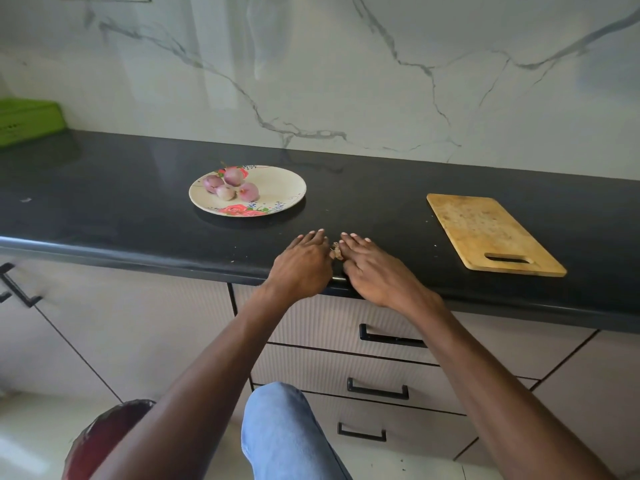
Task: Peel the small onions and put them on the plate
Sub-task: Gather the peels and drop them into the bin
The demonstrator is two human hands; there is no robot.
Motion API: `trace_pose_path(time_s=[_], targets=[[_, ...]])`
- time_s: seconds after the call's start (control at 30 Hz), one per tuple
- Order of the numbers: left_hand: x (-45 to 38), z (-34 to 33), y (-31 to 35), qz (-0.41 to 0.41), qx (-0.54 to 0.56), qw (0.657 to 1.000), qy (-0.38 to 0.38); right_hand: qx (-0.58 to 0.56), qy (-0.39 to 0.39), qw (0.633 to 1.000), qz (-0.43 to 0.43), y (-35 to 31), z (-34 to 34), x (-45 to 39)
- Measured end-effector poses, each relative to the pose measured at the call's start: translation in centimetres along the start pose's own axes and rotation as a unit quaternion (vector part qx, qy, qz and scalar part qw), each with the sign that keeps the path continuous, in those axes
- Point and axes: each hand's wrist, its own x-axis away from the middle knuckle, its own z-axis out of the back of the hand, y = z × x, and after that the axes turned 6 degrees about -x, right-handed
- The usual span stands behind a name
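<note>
Several small peeled purple onions (231, 187) lie together on the left half of a cream plate (280, 188) with a flower pattern, on the black counter. My left hand (304, 263) and my right hand (370, 268) lie flat side by side near the counter's front edge, fingers straight. Between the two hands sits a small heap of brownish onion skin scraps (336, 250), touched by both. Neither hand holds an onion.
A wooden cutting board (491, 233) with a handle slot lies to the right on the black counter (104, 202). A green basket (27, 121) stands at the far left. Drawers with black handles (377, 389) sit below the counter edge.
</note>
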Motion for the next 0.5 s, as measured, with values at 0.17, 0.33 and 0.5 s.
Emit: trace_pose_path(time_s=[0.17,0.33,0.5], targets=[[-1.0,1.4,-1.2,0.034,0.216,0.975,0.041,-0.191,0.067,0.979,-0.029,0.0,0.8,-0.5],[-1.6,0.7,-3.5,0.144,0.451,0.865,0.167,-0.184,0.067,0.980,-0.028,-0.2,1.9,-1.6],[-2.3,0.4,-3.6,0.179,0.485,0.837,0.177,-0.057,-0.029,0.995,0.074,-2.0,1.6,-2.5]])
